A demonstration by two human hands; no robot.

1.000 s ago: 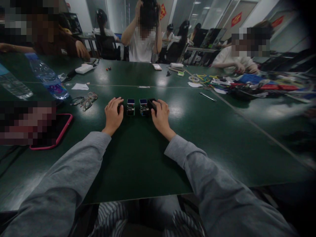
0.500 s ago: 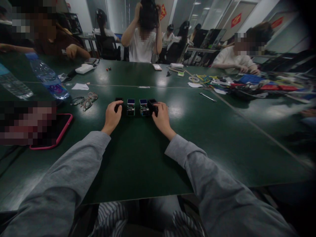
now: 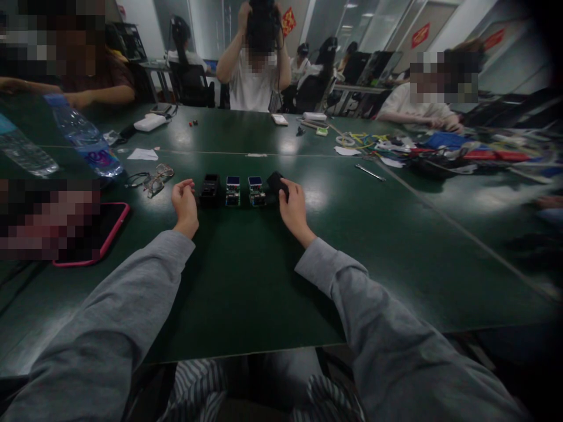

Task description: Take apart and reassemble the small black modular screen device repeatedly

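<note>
Four small units stand in a row at the centre of the frame on the dark green counter (image 3: 246, 281): a black casing (image 3: 210, 189) at the left end, two circuit modules with blue screens (image 3: 233, 190) (image 3: 255, 190) in the middle, and a second black casing (image 3: 277, 183) at the right end. The left hand (image 3: 185, 202), just left of the row, is loosely curled and grips nothing; it sits just beside the left casing without touching it. The right hand (image 3: 294, 208) is closed on the right casing, which is tilted, probably because it is being lifted or turned off the counter. The even spacing suggests that each casing pairs with the module next to it. The right fingers hide the casing's near side, and dim light obscures the modules' detail. Spectacles (image 3: 152, 179), a water bottle (image 3: 83, 138) and a red-cased tablet (image 3: 99, 234) lie at left; the tablet's screen is blurred out.
</note>
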